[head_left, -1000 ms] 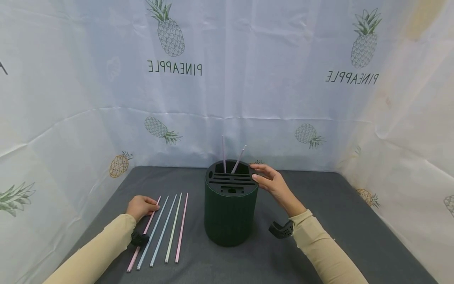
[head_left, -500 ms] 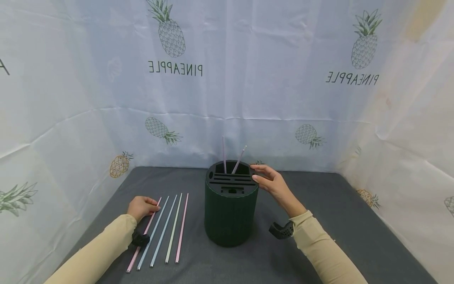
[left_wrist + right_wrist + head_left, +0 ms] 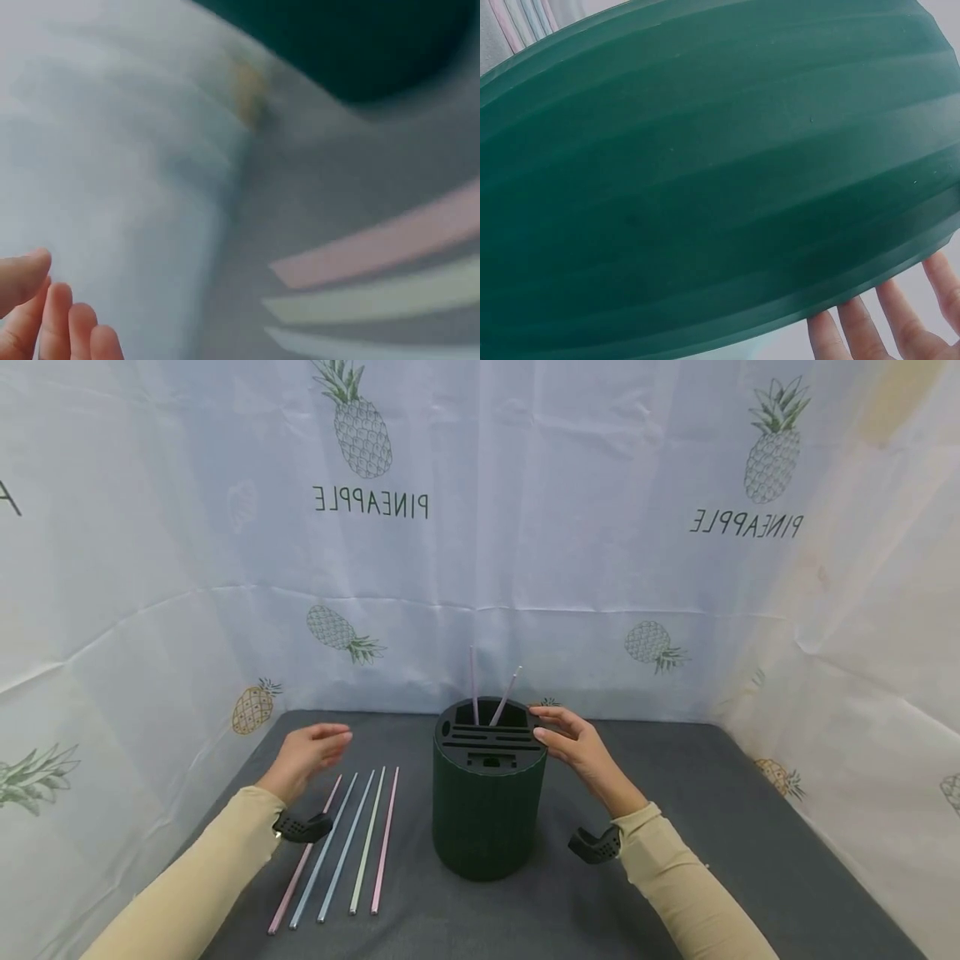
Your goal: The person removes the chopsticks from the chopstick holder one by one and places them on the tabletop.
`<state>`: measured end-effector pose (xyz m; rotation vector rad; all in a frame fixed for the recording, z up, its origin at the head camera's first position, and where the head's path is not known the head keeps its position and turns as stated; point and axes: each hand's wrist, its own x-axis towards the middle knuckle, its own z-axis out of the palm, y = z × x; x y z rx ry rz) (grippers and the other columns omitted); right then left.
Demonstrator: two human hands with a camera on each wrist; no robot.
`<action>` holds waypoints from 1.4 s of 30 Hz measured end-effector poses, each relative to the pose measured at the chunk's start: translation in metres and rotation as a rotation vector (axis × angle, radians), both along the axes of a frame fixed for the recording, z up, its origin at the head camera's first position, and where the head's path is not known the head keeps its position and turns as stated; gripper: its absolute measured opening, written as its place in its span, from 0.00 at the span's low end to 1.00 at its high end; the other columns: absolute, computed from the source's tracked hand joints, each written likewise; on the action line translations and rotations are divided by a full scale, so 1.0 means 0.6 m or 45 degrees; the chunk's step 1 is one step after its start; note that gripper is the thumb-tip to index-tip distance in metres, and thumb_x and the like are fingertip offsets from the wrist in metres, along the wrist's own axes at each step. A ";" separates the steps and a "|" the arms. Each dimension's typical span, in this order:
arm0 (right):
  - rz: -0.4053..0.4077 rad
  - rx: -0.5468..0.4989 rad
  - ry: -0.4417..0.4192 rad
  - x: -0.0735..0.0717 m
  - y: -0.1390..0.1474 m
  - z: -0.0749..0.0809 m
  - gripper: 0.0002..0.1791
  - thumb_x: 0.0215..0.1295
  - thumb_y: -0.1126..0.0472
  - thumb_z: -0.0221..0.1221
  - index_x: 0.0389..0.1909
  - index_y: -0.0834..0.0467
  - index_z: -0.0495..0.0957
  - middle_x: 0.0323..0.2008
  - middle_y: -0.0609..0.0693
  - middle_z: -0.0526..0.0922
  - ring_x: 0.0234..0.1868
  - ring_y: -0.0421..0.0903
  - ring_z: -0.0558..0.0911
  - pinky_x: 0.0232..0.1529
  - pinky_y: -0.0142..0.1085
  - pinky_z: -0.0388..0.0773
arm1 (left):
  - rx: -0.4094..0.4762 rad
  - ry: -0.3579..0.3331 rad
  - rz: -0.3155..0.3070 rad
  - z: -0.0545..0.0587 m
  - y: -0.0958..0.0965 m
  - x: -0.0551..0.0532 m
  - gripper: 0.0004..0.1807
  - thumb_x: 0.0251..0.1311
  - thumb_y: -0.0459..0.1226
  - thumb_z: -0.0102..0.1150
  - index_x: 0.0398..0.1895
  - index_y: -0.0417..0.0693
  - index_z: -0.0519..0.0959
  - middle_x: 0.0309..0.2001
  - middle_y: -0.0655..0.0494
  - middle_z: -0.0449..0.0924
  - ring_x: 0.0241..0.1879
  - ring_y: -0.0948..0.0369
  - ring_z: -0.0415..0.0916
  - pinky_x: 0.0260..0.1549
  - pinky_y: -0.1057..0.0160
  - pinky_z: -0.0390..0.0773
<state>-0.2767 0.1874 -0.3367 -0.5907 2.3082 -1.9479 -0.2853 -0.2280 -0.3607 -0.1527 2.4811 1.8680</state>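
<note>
My left hand (image 3: 307,756) hovers over the far ends of the straw-like sticks, its fingers extended and together, holding nothing. Below it, a pink stick (image 3: 291,885), two light blue sticks (image 3: 347,852), a pale green stick (image 3: 367,843) and a second pink stick (image 3: 386,843) lie side by side on the cloth. My right hand (image 3: 581,752) rests its fingertips on the upper right side of a dark green round knife block (image 3: 487,827) with a slotted black top. Two pinkish sticks (image 3: 474,681) stand in its rear opening. In the right wrist view, straight fingers (image 3: 907,322) touch the block's ribbed wall.
A dark grey cloth (image 3: 637,893) covers the table under everything. White curtains (image 3: 562,527) printed with pineapples hang behind and at both sides. Each wrist wears a black strap mount (image 3: 596,846).
My left hand has let go of the leftmost pink stick and risen away from it; the stick stays on the cloth. My right hand and the knife block have not moved.
</note>
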 end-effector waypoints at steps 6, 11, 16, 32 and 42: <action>-0.001 0.005 0.007 0.000 0.000 0.002 0.27 0.69 0.52 0.58 0.67 0.53 0.67 0.69 0.54 0.63 0.69 0.56 0.65 0.67 0.59 0.64 | 0.174 0.116 -0.162 0.119 0.060 -0.008 0.29 0.69 0.44 0.54 0.68 0.41 0.64 0.61 0.51 0.68 0.54 0.64 0.72 0.53 0.70 0.77; -0.003 0.006 0.003 0.001 0.000 0.001 0.27 0.69 0.52 0.58 0.67 0.53 0.67 0.69 0.54 0.63 0.69 0.56 0.65 0.67 0.59 0.64 | 0.183 0.185 -0.312 0.180 0.121 -0.020 0.26 0.70 0.39 0.53 0.68 0.40 0.65 0.68 0.44 0.63 0.63 0.52 0.68 0.62 0.59 0.73; -0.004 0.007 0.010 0.001 0.001 0.001 0.27 0.69 0.52 0.58 0.67 0.53 0.67 0.69 0.54 0.64 0.69 0.56 0.65 0.67 0.59 0.64 | 0.229 0.196 -0.401 0.208 0.184 -0.034 0.22 0.70 0.35 0.52 0.64 0.37 0.67 0.67 0.43 0.65 0.65 0.48 0.67 0.63 0.54 0.71; 0.007 -0.010 0.014 0.001 0.001 0.000 0.27 0.69 0.54 0.57 0.67 0.55 0.67 0.70 0.54 0.63 0.69 0.55 0.65 0.66 0.57 0.66 | 0.364 -0.020 -0.408 0.200 0.252 -0.062 0.25 0.68 0.30 0.54 0.66 0.34 0.65 0.65 0.40 0.67 0.65 0.46 0.67 0.63 0.54 0.72; -0.002 -0.007 0.008 0.003 0.000 0.000 0.27 0.69 0.53 0.58 0.67 0.54 0.67 0.70 0.54 0.63 0.69 0.56 0.65 0.66 0.57 0.66 | 0.309 -0.039 -0.441 0.186 0.259 -0.064 0.26 0.67 0.28 0.54 0.67 0.33 0.62 0.64 0.36 0.67 0.65 0.44 0.66 0.62 0.54 0.73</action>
